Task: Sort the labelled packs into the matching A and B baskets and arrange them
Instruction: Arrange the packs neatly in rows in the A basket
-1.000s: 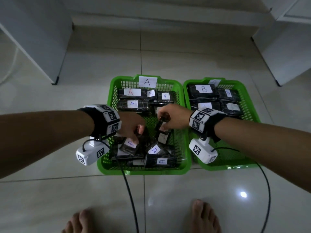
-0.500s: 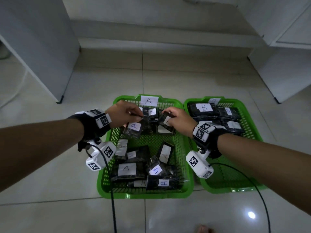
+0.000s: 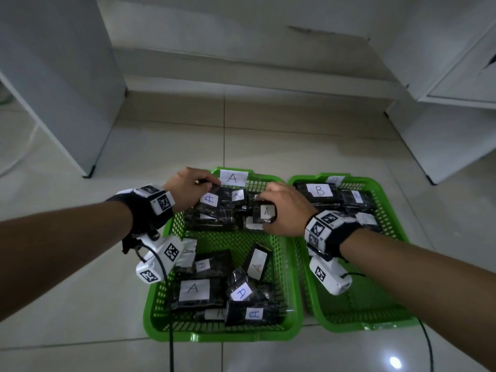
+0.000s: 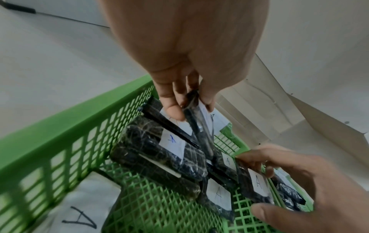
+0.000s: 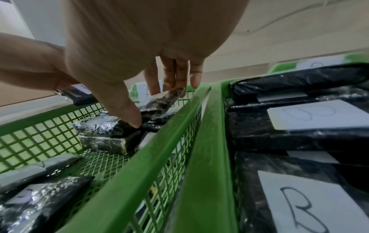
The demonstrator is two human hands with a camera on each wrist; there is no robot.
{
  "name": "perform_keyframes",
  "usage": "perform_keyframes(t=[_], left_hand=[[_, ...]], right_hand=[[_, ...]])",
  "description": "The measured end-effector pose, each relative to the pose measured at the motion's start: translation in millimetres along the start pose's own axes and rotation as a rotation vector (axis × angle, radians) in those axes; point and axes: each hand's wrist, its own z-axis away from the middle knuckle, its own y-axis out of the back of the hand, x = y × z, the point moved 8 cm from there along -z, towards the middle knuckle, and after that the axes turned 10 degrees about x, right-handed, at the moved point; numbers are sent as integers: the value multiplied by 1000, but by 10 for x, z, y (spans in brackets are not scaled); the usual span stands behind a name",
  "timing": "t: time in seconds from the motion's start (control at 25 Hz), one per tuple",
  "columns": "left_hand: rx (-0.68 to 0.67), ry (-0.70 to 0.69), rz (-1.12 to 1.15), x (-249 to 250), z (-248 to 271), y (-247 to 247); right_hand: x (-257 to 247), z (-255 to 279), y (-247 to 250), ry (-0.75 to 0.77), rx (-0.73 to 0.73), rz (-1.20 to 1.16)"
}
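Packs wrapped in crinkled black film fill the far end of the A basket, and you hold one in each hand: your left hand pinches a thin pack by its top edge so it hangs over the stack below your fingers, while your right hand grips a small A-labelled pack between thumb and fingers above the row. They look light and flat but slick, with the film loose, so take hold across the stiff body, not the wrap.
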Motion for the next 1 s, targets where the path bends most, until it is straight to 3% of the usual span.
perform_keyframes(t=[0.16, 0.36, 0.44, 0.52, 0.72, 0.84, 0.92, 1.0], left_hand=[[-123, 78, 115, -3, 16, -110], [-480, 69, -22, -62, 301, -416], [-541, 41, -95, -79, 420, -487], [-600, -9, -167, -60, 565, -562], [-767, -151, -389, 44, 947, -842], [-787, -136, -442, 27, 962, -878], [-725, -140, -452, 27, 877, -810], [-627, -158, -413, 19, 793, -732]], right_hand=[[-169, -3, -14, 30, -4, -18], [-531, 382, -581, -61, -408, -307], [-578, 451, -663, -115, -422, -383], [-550, 398, -591, -85, -379, -278], [-545, 482, -682, 198, -430, 223], [-532, 433, -589, 207, -354, 147], [-374, 290, -429, 73, -365, -7], [-242, 142, -289, -50, -279, -101]])
